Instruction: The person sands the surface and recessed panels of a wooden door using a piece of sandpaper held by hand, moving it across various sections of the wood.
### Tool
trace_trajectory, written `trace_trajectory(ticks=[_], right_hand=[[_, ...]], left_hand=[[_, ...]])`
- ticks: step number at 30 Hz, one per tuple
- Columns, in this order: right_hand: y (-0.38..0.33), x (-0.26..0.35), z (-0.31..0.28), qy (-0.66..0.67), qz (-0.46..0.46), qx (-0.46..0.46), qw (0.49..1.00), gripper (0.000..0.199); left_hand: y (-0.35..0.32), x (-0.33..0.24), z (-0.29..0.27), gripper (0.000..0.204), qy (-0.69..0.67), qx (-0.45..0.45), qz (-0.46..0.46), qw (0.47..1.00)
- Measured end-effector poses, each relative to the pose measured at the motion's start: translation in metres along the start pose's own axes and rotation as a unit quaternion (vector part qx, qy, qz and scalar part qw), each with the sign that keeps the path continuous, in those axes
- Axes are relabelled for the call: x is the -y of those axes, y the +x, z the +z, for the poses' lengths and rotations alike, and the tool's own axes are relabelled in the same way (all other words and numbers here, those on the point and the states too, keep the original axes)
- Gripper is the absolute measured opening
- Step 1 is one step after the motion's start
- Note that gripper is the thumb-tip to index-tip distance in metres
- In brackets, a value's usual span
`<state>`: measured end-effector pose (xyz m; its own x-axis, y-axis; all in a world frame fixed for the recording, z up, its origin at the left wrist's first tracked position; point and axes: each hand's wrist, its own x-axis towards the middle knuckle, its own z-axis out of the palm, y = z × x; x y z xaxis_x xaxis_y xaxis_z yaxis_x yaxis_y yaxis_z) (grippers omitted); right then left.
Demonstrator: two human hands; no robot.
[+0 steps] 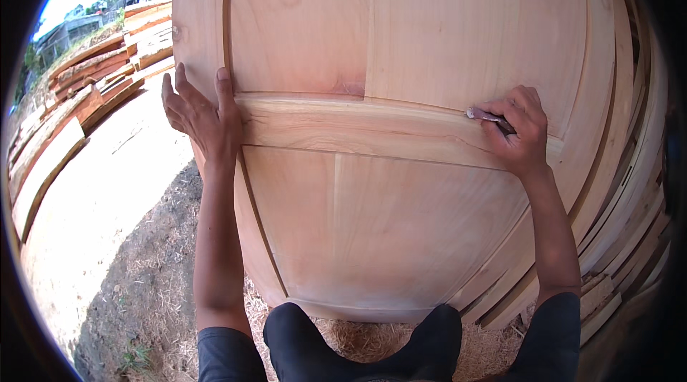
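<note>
The panelled wooden slab point(401, 217) fills the middle of my feed, running out of view at twelve o'clock; its lower edge sits at six, right by the two dark-clad knees point(300, 342). I have the left hand point(204, 106) at ten o'clock, fingers spread, over the slab's left edge; I cannot tell whether the palm bears on the wood. The right hand point(522, 131), between two and three, pinches a short dark rolled piece point(490, 119), its pale end aimed toward nine, over the upper edge of the raised crossbar point(358, 124). That crossbar spans the slab between my two hands, with flat panels toward twelve and six.

My widest room for moving is at nine, where sunlit ground point(129, 160) lies between the slab and rough planks point(64, 117) farther off at ten. At three, stacked boards point(630, 217) crowd near the curved right edge. Wood shavings point(365, 335) lie between the knees.
</note>
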<state>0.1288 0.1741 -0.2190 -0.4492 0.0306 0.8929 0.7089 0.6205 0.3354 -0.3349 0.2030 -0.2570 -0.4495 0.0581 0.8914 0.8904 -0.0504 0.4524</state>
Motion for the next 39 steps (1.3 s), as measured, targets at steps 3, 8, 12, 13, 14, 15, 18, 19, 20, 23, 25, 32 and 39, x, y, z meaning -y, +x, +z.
trace_trajectory(ticks=[3,8,12,13,14,15,18,19,20,23,25,32,39], right_hand=[[0.021,0.023,0.028,0.039,-0.025,-0.002,0.999,0.019],[0.086,0.088,0.1,0.069,-0.102,0.002,0.992,0.013],[0.095,0.095,0.104,0.079,-0.111,0.011,0.991,0.011],[0.09,0.088,0.094,0.067,-0.098,0.02,0.993,0.011],[0.082,0.082,0.087,0.06,-0.082,0.025,0.994,0.011],[0.076,0.08,0.081,0.044,-0.07,0.038,0.996,0.011],[0.089,0.099,0.099,0.044,-0.089,0.011,0.995,0.012],[0.099,0.11,0.11,0.048,-0.098,0.005,0.994,0.012],[0.112,0.119,0.126,0.063,-0.117,0.002,0.991,0.011],[0.15,0.162,0.166,0.067,-0.125,0.016,0.99,0.011],[0.166,0.181,0.189,0.066,-0.132,0.012,0.989,0.012],[0.157,0.175,0.166,0.08,-0.086,0.072,0.991,0.013],[0.161,0.18,0.174,0.093,-0.105,0.058,0.988,0.013]], left_hand=[[0.0,0.014,0.002,0.107,-0.065,0.035,-0.017,0.997],[-0.002,0.01,-0.001,0.106,-0.09,0.036,-0.042,0.994],[-0.002,0.016,0.005,0.091,-0.084,0.005,-0.003,0.996],[-0.001,0.017,0.003,0.086,-0.096,0.004,-0.004,0.995],[0.002,0.02,0.0,0.082,-0.102,0.002,-0.001,0.995],[0.0,0.019,0.001,0.078,-0.118,0.002,-0.005,0.993],[0.0,0.017,0.0,0.067,-0.123,-0.009,-0.008,0.992],[-0.003,0.018,0.001,0.066,-0.13,-0.006,-0.007,0.991],[-0.004,0.016,0.004,0.066,-0.13,-0.011,-0.005,0.991],[-0.004,0.018,0.011,0.065,-0.118,-0.025,0.003,0.993],[-0.002,0.02,0.011,0.066,-0.114,-0.028,0.007,0.993],[-0.003,0.021,0.01,0.068,-0.091,-0.043,0.008,0.995],[-0.005,0.024,0.011,0.068,-0.108,-0.042,0.011,0.993]])
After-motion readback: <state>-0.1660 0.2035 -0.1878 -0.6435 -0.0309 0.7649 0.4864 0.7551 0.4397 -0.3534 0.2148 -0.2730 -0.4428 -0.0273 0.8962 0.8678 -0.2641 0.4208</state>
